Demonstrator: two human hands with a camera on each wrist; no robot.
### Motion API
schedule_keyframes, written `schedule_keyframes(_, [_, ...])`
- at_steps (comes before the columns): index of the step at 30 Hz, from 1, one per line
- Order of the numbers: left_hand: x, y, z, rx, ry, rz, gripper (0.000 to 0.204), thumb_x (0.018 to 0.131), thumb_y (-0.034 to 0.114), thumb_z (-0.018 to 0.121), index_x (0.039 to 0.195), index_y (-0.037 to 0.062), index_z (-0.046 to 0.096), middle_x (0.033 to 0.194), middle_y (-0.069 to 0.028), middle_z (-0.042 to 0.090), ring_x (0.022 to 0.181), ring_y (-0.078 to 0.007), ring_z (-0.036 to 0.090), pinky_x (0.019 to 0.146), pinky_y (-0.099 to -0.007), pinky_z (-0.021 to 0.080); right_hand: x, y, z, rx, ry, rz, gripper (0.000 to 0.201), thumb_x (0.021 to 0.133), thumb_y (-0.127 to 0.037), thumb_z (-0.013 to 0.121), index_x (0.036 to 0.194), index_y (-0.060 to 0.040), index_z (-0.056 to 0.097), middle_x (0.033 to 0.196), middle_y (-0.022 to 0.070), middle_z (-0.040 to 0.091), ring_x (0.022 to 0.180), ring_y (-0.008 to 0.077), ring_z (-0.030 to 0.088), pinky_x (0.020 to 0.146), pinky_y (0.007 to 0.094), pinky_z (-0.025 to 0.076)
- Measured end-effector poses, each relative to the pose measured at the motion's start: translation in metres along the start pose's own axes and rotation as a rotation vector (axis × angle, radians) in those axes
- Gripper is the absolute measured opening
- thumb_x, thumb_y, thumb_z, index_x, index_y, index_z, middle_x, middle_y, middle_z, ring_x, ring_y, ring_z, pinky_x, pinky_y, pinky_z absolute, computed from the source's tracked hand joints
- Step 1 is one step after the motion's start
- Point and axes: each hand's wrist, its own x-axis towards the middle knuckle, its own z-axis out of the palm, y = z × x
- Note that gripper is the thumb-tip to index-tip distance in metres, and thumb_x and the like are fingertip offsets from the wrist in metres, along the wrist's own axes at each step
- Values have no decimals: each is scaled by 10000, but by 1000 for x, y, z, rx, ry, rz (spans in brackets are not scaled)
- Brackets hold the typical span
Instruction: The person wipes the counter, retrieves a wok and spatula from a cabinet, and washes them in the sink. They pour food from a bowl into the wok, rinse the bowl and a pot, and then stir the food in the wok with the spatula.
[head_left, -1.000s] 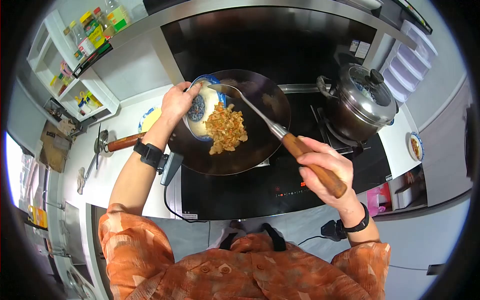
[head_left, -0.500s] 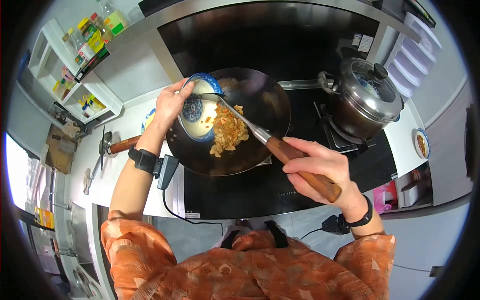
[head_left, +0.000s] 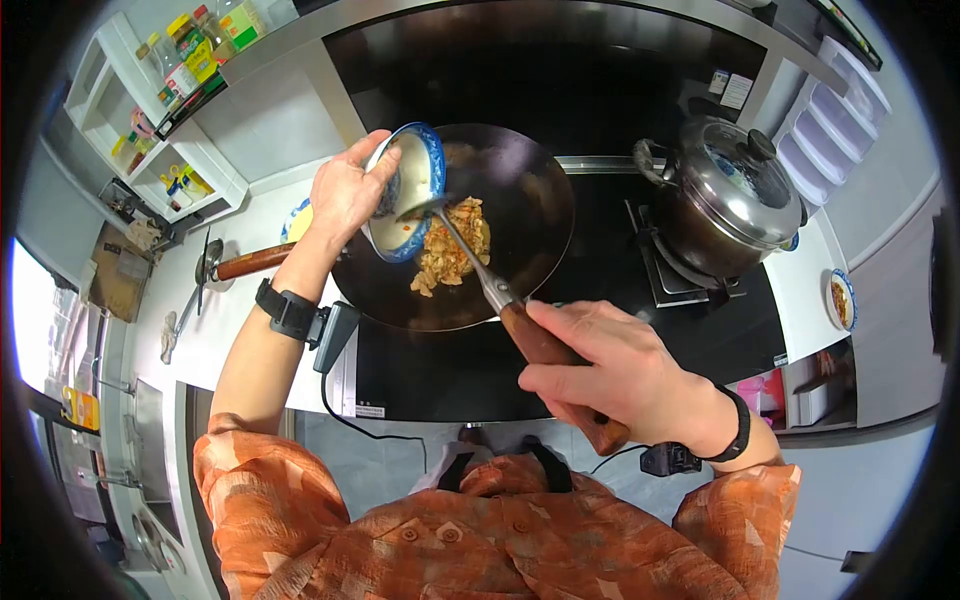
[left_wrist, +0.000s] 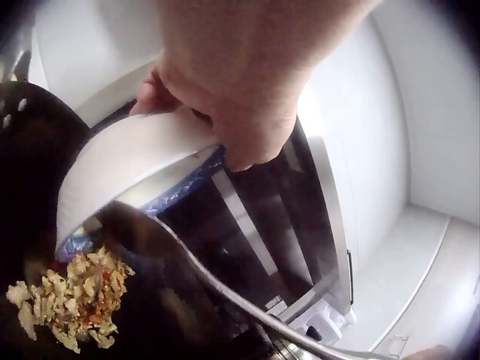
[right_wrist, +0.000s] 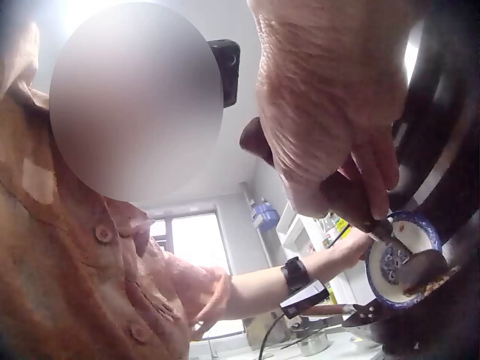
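My left hand [head_left: 350,192] holds a white bowl with a blue patterned rim [head_left: 430,165] by its edge, thumb inside the rim. The bowl is tipped on its side over the left part of a dark wok [head_left: 535,235]. Chopped cooked food with orange-red bits [head_left: 460,250] lies in the wok at the bowl's lower lip, and a few bits cling inside the bowl. In my right hand [head_left: 625,370] is the wooden handle of a metal spatula [head_left: 490,285]. Its blade [right_wrist: 424,270] is at the bowl's mouth in the right wrist view.
A lidded steel pot [head_left: 725,200] stands on the cooktop to the right, with a small bowl of food [head_left: 842,300] beyond it. The wok's wooden handle [head_left: 255,262] points left over the counter, near a ladle [head_left: 208,265]. Bottles [head_left: 195,50] line the upper-left shelf.
The bowl has tipped further over, its opening turned more towards the right. The spatula has come down across the bowl's mouth, and my right hand has moved left and rolled over with its back up.
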Motion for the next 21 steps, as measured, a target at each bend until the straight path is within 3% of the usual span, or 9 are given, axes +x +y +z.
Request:
schedule_keyframes(5, [-1,-25,-4,-92,85,-95,447,790,478,544,1111,174,605,975,-166,633,965,-288,583,841,-340,433,0,-10,-29,123,-172,66,291,578,-100,653,857,-19,633,940,188,547,774,269,576,760,375,451])
schedule_keyframes(8, [0,-53,-6,-437,223,-171,509,791,418,595,1145,53,572,1013,-129,631,965,-196,579,850,-270,416,-3,-11,-38,10,-109,51,288,585,-99,642,862,-23,640,997,231,551,788,293,598,765,381,465])
schedule_keyframes(11, [-5,-81,-11,-703,237,-221,557,808,400,578,1206,16,509,1093,-146,590,969,-230,576,877,-266,399,-7,1,-30,-64,-67,63,300,566,-104,655,856,-27,643,1016,251,550,800,313,601,755,385,473])
schedule_keyframes(13, [-11,-94,-18,-746,269,-247,540,845,371,534,1236,6,460,1132,-157,554,962,-247,578,831,-322,449,-6,6,-16,-54,-53,70,321,545,-84,663,861,-33,640,1029,259,543,809,335,594,755,389,470])
schedule_keyframes(15, [-36,-69,-38,-1023,171,-489,508,864,370,502,1212,5,449,1128,-157,547,966,-253,575,746,-378,502,-6,14,2,-109,-33,93,354,522,-57,667,874,-37,632,1045,264,533,842,346,581,760,388,463])
schedule_keyframes(16, [-38,-76,-39,-1072,180,-576,410,908,336,444,1199,47,451,1118,-101,560,963,-236,580,737,-416,510,-6,16,10,-127,-65,131,367,520,-36,665,885,-51,628,1074,256,521,863,348,565,768,382,452])
schedule_keyframes(17, [-42,-83,-41,-1080,195,-573,410,908,336,444,1199,47,451,1118,-101,560,963,-236,580,737,-416,510,-7,15,18,-131,-69,115,367,520,-36,665,885,-51,628,1074,256,521,863,348,565,768,382,452])
schedule_keyframes(19, [-55,-96,-46,-1412,125,-525,389,918,315,423,1196,45,456,1153,-116,546,995,-254,571,777,-429,506,-6,12,35,-173,-64,144,370,518,-32,669,885,-63,629,1093,238,517,858,338,557,770,377,443])
schedule_keyframes(21, [-67,-110,-54,-1457,125,-529,388,925,300,405,1200,31,448,1184,-134,529,1034,-270,554,830,-444,488,-4,4,52,-222,-61,144,349,531,-43,682,875,-85,634,1107,209,518,850,328,553,760,372,441])
